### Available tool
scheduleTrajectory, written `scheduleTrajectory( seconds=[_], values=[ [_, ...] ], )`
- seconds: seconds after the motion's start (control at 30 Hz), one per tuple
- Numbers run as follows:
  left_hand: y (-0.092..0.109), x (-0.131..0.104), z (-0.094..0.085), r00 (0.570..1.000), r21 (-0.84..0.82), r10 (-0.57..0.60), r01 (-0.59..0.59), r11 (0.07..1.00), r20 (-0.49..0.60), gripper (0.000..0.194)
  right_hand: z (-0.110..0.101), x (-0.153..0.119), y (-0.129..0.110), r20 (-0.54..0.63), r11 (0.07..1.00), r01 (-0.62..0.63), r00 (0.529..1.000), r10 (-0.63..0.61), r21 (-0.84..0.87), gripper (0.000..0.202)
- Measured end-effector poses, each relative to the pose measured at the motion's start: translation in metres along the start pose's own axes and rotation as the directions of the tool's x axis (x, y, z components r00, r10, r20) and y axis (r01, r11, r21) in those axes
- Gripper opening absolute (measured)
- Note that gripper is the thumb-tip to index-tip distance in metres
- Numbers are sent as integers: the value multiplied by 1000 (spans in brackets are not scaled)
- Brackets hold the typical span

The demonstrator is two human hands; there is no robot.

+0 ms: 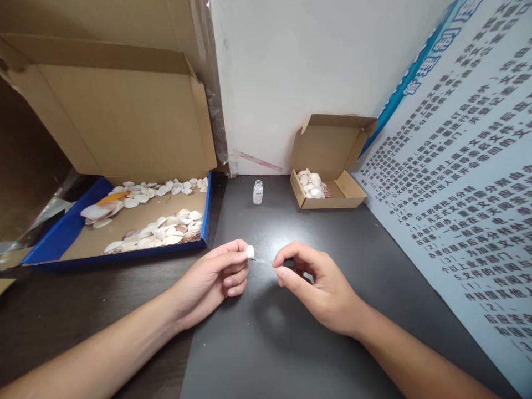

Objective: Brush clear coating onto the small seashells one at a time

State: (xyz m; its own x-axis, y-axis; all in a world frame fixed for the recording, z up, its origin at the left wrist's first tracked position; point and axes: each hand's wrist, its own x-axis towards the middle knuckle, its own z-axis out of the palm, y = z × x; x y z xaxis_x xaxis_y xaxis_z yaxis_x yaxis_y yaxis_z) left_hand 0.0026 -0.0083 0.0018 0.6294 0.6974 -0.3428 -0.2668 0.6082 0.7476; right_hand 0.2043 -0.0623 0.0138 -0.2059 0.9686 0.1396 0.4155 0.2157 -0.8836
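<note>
Between the thumb and forefinger of my left hand (220,271) is a small white seashell (250,252), tilted up above the dark mat. My right hand (318,282) pinches the end of a thin, clear, stick-like piece (264,261), its exact kind too small to make out. The other end of that piece reaches the lower edge of the shell; whether they touch, I cannot tell. Beyond both hands a small clear bottle (258,194) with a printed label stands upright and uncapped on the mat.
At the left a blue-edged cardboard box (137,219), lid raised, holds many white shells (172,230) and an orange piece (116,197). A smaller open carton (332,202) with shells (310,183) stands back right. A white wall (266,83) and a printed board (465,166) border the table.
</note>
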Motion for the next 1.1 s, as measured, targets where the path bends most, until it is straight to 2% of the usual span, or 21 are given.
scheduleTrajectory(
  seconds=[0.13,0.3,0.43,0.6,0.73,0.87,0.97,1.1],
  values=[
    [0,0,0,1000,9,3,-3,1000,-12,12,0,1,0,-77,997,-16,997,10,-81,9],
    [0,1,1,1000,13,8,-8,1000,-19,11,0,1,-1,13,1000,-3,1000,3,-8,10],
    [0,1,1,1000,12,10,-10,1000,-18,13,0,1,2,-33,994,-49,998,46,-100,6],
    [0,1,2,1000,8,9,-9,1000,-17,11,-1,0,4,29,999,42,999,-42,-2,12],
    [0,0,3,1000,11,6,-6,1000,-30,14,-1,0,4,-56,998,4,998,-7,-60,10],
    [0,0,2,1000,11,3,-3,1000,-28,13,-1,0,2,8,1000,30,1000,-30,1,11],
    [-1,0,2,1000,27,8,-7,1000,-15,13,-1,-1,1,-10,1000,8,1000,-8,-30,10],
    [-1,0,3,1000,36,11,-11,999,-5,11,0,-2,2,18,999,50,999,-50,15,12]
  ],
)
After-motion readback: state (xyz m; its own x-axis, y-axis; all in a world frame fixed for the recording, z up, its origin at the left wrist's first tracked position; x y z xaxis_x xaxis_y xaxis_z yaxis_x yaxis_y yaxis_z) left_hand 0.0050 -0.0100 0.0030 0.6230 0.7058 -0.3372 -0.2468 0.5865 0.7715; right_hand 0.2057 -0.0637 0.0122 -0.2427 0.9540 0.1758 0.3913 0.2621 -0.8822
